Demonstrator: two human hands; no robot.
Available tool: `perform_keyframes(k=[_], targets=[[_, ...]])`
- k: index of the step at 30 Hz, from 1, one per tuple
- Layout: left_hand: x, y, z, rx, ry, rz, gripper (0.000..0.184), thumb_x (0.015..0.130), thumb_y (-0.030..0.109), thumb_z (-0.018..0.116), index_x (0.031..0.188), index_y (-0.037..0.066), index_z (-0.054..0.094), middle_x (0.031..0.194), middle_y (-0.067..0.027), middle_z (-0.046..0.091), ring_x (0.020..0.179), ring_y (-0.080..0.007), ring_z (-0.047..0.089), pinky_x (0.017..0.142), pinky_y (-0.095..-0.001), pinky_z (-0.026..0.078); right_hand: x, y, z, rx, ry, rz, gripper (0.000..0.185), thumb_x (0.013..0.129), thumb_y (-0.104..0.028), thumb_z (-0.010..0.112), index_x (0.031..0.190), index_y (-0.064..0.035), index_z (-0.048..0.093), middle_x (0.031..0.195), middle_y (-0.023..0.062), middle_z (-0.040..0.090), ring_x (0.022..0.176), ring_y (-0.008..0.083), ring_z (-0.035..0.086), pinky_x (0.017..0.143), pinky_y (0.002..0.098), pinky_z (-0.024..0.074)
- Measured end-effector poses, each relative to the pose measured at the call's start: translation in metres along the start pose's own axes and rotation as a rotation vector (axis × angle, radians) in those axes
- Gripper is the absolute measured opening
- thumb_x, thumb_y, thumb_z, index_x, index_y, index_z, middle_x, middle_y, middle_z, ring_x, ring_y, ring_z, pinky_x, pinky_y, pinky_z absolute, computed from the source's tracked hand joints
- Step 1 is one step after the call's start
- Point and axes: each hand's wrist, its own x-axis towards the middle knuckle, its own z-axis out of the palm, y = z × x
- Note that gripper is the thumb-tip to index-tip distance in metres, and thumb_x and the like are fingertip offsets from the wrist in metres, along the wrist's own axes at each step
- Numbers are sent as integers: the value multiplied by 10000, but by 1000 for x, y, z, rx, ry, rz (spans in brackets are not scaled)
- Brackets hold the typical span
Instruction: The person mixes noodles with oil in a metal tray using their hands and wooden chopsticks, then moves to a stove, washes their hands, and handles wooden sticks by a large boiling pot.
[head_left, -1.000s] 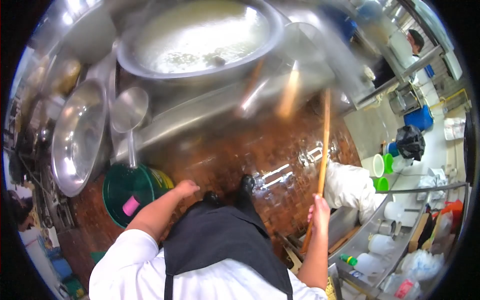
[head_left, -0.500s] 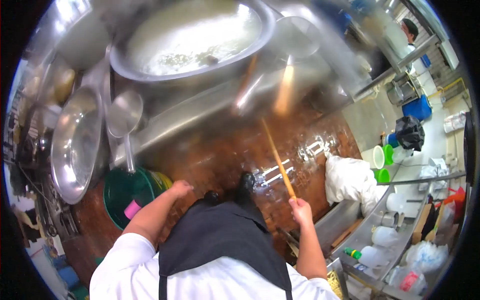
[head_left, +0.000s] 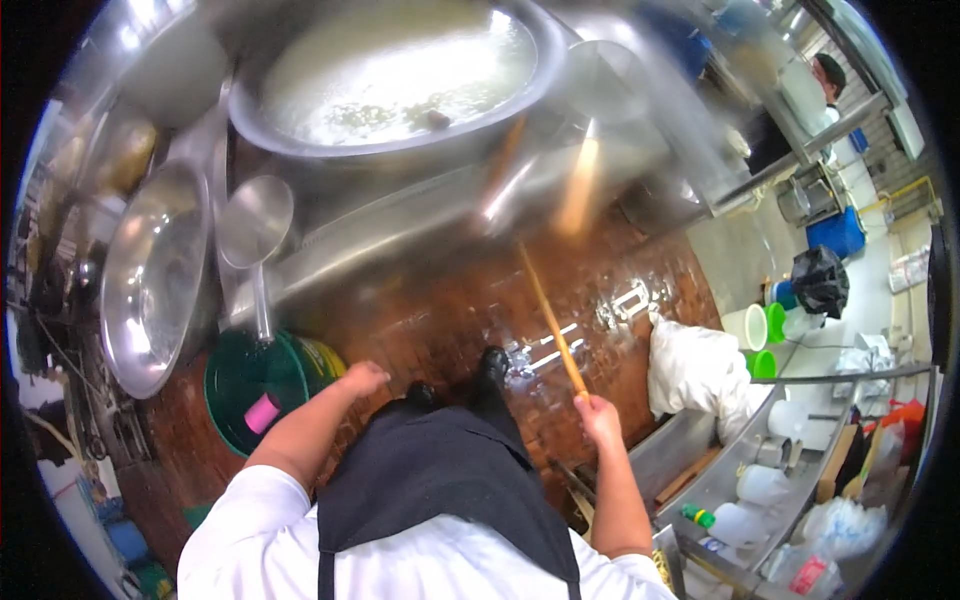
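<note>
My right hand (head_left: 598, 417) is closed round the lower end of a long, thin wooden stick (head_left: 556, 330). The stick slants up and left toward the steel stove front, where its far end is lost in blur, so I cannot tell what it ends in. Out to the left, my left hand (head_left: 366, 379) has its fingers curled in, with nothing visible in it. It hangs just right of a green bucket (head_left: 222, 392) with a pink object (head_left: 262, 412) inside. Ahead, a large metal pot (head_left: 355, 148) holds pale, bubbling liquid.
Left of the pot are a wide steel bowl (head_left: 152, 280) and a steel ladle (head_left: 256, 222). A blurred round skimmer (head_left: 600, 80) lies right of it. The brown tiled floor (head_left: 430, 300) looks wet. At right stand a white sack (head_left: 695, 365) and a steel sink counter (head_left: 780, 530).
The view has shifted slightly, so the pot and stove sit a little further right. My right hand keeps its hold on the stick, and my left hand stays curled near the bucket.
</note>
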Motion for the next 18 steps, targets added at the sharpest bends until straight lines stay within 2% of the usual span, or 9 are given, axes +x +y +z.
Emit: perform_keyframes(k=[2, 6, 8, 9, 11, 12, 14, 18], targets=[[3, -7, 2, -1, -25, -2, 399, 779, 409, 601, 919, 43, 680, 908, -157, 667, 870, -292, 630, 813, -369, 479, -26, -49, -15, 248, -87, 192, 301, 852, -332, 600, 900, -38, 637, 550, 9, 513, 419, 106, 474, 378, 280, 386], [4, -1, -3, 13, -18, -40, 405, 778, 409, 602, 926, 40, 680, 908, -156, 668, 868, -293, 632, 806, -370, 482, -9, 5, 3, 87, -29, 79, 303, 858, -340, 592, 892, -42, 635, 545, 9, 506, 414, 106, 468, 363, 284, 373], [7, -5, -5, -3, -52, -55, 411, 773, 411, 608, 927, 37, 679, 908, -152, 670, 864, -292, 633, 800, -370, 483, -14, 3, -1, -57, -32, 175, 403, 823, -417, 553, 911, -36, 651, 726, 167, 631, 726, 313, 619, 663, 401, 464], [10, -9, -4, -7, -50, -57, 411, 773, 411, 608, 927, 37, 679, 908, -152, 670, 864, -292, 633, 800, -370, 483, -14, 1, -2, -60, -34, 171, 403, 823, -417, 553, 911, -36, 651, 726, 167, 631, 726, 313, 619, 663, 401, 464], [11, -11, -4, -36, -50, 7, 354, 797, 324, 616, 992, 30, 646, 755, -63, 607, 585, -162, 570, 451, -312, 436, -18, -13, -5, -27, -2, 169, 394, 825, -410, 551, 912, -39, 654, 690, 144, 623, 672, 279, 617, 624, 381, 463], [11, -11, -4, -32, -52, 7, 354, 797, 324, 616, 992, 30, 646, 755, -63, 607, 585, -162, 570, 451, -312, 436, -19, -19, -9, -25, -2, 172, 394, 825, -410, 551, 912, -39, 654, 690, 144, 623, 672, 279, 617, 624, 381, 463], [1, 3, -8, -26, -59, -87, 405, 773, 397, 625, 948, 34, 673, 954, -159, 663, 907, -275, 629, 823, -361, 480, -25, -40, -18, 33, 2, 122, 385, 826, -401, 554, 913, -40, 655, 679, 135, 621, 645, 261, 619, 600, 373, 464], [7, 0, -3, -11, 19, -29, 395, 778, 385, 625, 949, 32, 673, 977, -164, 657, 920, -265, 628, 819, -362, 483, -18, -27, -21, -24, -5, 179, 376, 830, -394, 563, 884, -31, 646, 611, 125, 595, 566, 241, 599, 559, 366, 457]])
